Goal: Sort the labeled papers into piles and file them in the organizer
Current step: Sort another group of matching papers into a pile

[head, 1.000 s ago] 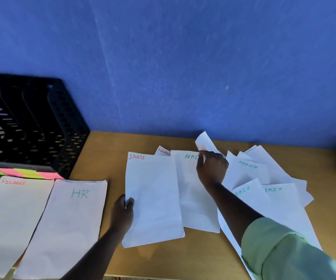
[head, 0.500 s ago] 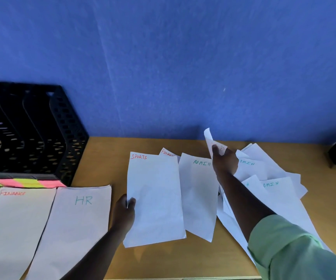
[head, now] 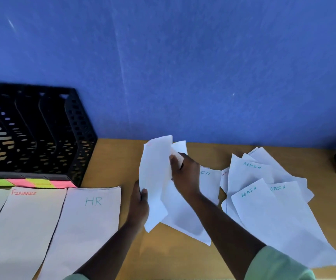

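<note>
Here, both hands hold lifted white sheets above the tabletop (head: 183, 257): the left hand (head: 138, 205) grips a curled sheet (head: 155, 178), the right hand (head: 185, 174) pinches another. Left of them lie papers reading "FINANCE" (head: 23, 229) and "HR" (head: 86, 229); right, a loose pile reads "ADMIN" (head: 268, 215).

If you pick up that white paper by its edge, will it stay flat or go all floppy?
Probably floppy: the sheet that the left hand grips at its edge already curves and bows. It is likely very light, held by fingertips only. It might slide easily over the other papers.
</note>
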Demonstrator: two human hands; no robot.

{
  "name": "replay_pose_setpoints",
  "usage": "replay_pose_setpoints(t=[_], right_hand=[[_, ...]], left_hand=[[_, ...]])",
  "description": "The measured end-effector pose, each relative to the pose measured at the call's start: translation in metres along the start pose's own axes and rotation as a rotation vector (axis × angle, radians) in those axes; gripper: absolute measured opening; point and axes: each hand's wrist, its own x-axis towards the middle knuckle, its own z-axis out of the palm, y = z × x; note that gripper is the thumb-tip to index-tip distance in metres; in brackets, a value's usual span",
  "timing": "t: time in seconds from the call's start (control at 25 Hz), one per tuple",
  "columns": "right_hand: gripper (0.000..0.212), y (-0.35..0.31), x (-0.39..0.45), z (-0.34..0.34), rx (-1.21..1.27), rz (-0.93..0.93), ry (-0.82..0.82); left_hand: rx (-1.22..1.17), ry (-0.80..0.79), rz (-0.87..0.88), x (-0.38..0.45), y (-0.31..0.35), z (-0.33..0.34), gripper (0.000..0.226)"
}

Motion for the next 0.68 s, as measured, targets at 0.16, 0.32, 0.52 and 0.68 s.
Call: replay_pose_setpoints(t=[0.16, 0.32, 0.52, 0.68], right_hand=[[0.028, -0.010, -0.006, 0.025, 0.134, 0.102, -0.042], [0.024, -0.004, -0.007, 0.035, 0.171, 0.262, -0.009], [0.030, 0.004, -0.010, 0.032, 0.394, 0.405, -0.066], [0.040, 0.047, -0.009, 0.001, -0.031, 0.251, 0.109]], left_hand=[[-0.173, -0.109, -0.112, -0.010, 0.009, 0.003, 0.030], [-0.291, -0.186, -0.050, -0.023, 0.011, 0.008, 0.032], [-0.098, -0.078, 0.022, -0.024, 0.003, 0.018, 0.027], [-0.123, 0.024, 0.017, -0.018, -0.001, 0.015, 0.027]])
